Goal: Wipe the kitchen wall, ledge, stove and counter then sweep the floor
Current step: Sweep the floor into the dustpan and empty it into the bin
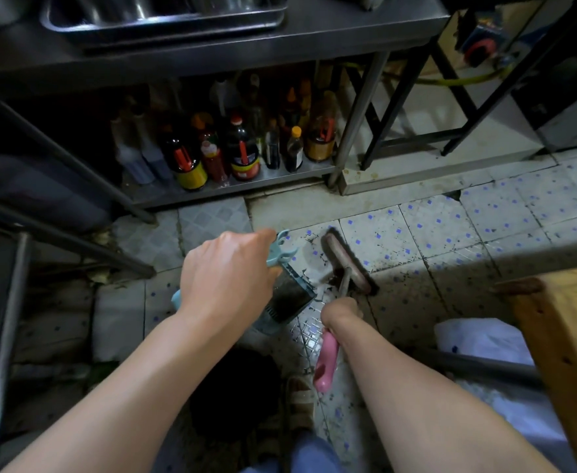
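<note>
The left hand (225,278) is holding the light-blue dustpan (289,295) by its handle, fingers curled round it; the back of the hand is hiding most of that handle, so only its clip-shaped end and a bit of blue at the wrist are showing. The pan is tilting over the tiled floor (451,233), with dark dirt lying inside it. The right hand (340,314) is gripping the brush (348,264) partway along its shaft, fingers wrapped out of sight beneath; the pink grip end is sticking out below the wrist, and the bristle head is resting on the floor just beside the pan's lip. Dark specks are dotting the tiles around the brush.

Above, a steel surface (348,25) is being cut off by the top edge, a tray on it only partly showing. Sauce bottles (242,148) are standing crowded on the low shelf (280,179) underneath, those at the back too dim to tell apart. A wooden piece (567,336) is entering at right, cropped by the frame.
</note>
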`<act>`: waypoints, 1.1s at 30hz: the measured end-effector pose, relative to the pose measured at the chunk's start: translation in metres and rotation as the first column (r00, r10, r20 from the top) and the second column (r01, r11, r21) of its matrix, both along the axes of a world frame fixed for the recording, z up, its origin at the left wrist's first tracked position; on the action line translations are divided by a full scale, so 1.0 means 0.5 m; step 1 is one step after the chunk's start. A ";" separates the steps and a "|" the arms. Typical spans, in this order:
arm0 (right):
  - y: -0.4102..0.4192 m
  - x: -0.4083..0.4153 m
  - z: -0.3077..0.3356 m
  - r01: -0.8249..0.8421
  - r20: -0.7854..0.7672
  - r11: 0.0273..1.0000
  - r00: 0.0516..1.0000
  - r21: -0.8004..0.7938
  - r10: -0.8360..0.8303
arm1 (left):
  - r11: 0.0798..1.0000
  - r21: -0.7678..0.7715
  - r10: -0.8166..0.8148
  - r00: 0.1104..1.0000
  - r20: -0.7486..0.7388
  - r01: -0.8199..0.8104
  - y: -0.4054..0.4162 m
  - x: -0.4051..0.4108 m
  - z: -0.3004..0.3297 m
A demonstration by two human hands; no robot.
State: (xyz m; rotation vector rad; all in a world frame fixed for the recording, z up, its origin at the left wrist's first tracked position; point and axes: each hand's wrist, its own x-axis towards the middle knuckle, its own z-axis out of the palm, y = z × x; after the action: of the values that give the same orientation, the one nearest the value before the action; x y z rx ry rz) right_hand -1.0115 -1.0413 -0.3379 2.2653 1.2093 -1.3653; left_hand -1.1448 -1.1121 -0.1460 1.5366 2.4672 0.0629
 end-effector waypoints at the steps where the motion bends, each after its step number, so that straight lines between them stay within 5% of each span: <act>1: 0.002 0.006 0.002 0.033 -0.003 0.999 0.999 -0.003 -0.033 | 1.000 -0.003 0.001 1.000 -0.001 -0.001 0.000 0.006 0.000; 10: 0.009 0.058 -0.016 0.078 0.019 0.996 0.997 -0.039 -0.077 | 1.000 -0.024 0.006 1.000 0.005 -0.006 -0.017 0.015 -0.023; 14: -0.013 0.037 -0.039 0.083 -0.090 0.995 0.992 -0.056 -0.088 | 1.000 -0.030 -0.008 1.000 0.021 0.008 -0.029 -0.008 -0.041; 19: -0.062 -0.029 -0.072 0.284 -0.093 0.958 0.954 -0.037 -0.287 | 0.998 -0.027 -0.051 0.998 0.033 0.052 -0.068 -0.063 -0.050; 27: -0.140 -0.167 -0.047 0.174 -0.240 0.982 0.953 -0.071 -0.187 | 0.991 -0.020 -0.133 0.991 0.027 0.133 -0.136 -0.177 -0.052; 33: -0.167 -0.232 -0.037 0.171 -0.121 0.985 0.978 -0.026 -0.173 | 0.991 -0.016 -0.134 0.991 0.028 0.135 -0.173 -0.241 -0.048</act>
State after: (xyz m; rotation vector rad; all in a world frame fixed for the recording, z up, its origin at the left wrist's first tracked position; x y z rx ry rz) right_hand -1.1274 -1.1249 -0.3563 2.3527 1.0539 -1.5912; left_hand -1.2652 -1.1985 -0.1701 1.6790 2.3311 0.0379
